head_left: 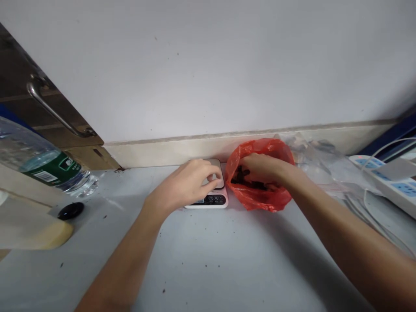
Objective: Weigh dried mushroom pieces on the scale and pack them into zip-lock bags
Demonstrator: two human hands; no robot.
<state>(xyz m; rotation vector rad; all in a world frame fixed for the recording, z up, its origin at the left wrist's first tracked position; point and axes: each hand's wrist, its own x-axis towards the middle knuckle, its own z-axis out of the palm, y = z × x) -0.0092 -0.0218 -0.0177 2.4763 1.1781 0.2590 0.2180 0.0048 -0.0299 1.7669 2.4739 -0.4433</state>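
Observation:
A small white digital kitchen scale lies on the grey tabletop close to the wall, its lit display partly covered. My left hand is over its weighing plate, fingers curled and thumb brought near the index fingertip. Whatever may be between those fingertips is hidden. Right beside the scale stands an open red plastic bag with dark brown, dried-looking pieces inside. My right hand reaches into this bag from the right. Its fingers are lost among the contents and the bag's rim.
On the left are a water bottle with a green label, a black oval object and a pale translucent container. Clear plastic bags, cables and a white power strip lie at right. Dark crumbs dot the tabletop.

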